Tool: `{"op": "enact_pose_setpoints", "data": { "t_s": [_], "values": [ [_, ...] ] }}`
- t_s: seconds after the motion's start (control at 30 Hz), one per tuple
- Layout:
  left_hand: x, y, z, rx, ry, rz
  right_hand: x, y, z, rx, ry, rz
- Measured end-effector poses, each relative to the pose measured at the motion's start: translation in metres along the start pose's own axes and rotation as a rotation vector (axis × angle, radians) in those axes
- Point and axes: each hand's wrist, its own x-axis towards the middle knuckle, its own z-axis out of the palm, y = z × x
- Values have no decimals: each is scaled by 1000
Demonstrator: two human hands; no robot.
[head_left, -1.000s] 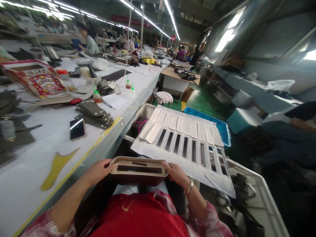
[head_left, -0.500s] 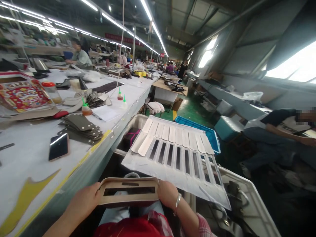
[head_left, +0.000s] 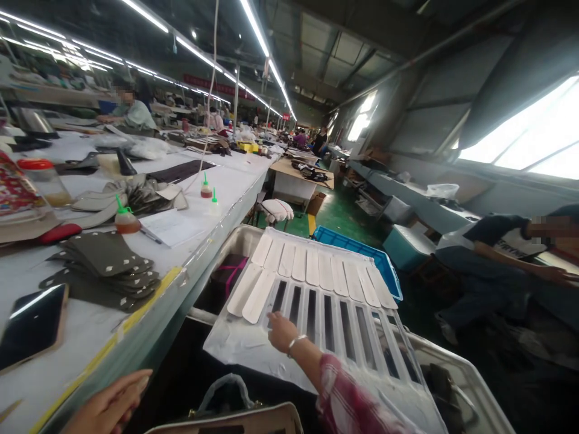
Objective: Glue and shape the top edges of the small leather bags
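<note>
As the right hand (head_left: 280,330) leaves the bag panel (head_left: 235,421), reaching forward onto the white sheet (head_left: 235,349) of pale strips (head_left: 316,268); fingers turned away, spread impossible to tell. Left hand (head_left: 108,405) now off the panel too, fingers loosely extended beside the table (head_left: 90,328) edge. Panel resting low at bottom, unheld.

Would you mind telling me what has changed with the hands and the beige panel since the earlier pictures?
The right hand has let go of the beige panel and reached forward onto the white sheet of strips. The left hand has also come off the panel and now sits beside the table edge. The panel has dropped to the bottom of the view. The strips, phone and stacked grey pieces lie as before.
</note>
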Motion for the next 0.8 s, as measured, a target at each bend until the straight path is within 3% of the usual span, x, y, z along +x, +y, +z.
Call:
{"op": "enact_pose_setpoints", "data": {
  "t_s": [0.07, 0.17, 0.33, 0.47, 0.63, 0.73, 0.8],
  "values": [
    [29, 15, 15, 31, -86, 43, 47, -9, 7, -96, 2, -76],
    [66, 42, 49, 265, -136, 277, 100, -21, 17, -208, -64, -203],
    [104, 80, 98, 759, -286, 453, 134, -23, 26, -321, -194, -300],
    [118, 95, 117, 924, -473, 477, 133, -4, 2, -338, -179, -341],
    [126, 88, 122, 876, -474, 527, 95, 43, -45, -297, -64, -399],
    [123, 85, 123, 889, -522, 579, 61, 64, -48, -284, 9, -388],
    [119, 85, 126, 958, -508, 594, 44, 62, -39, -278, 46, -387]
  ]
}}
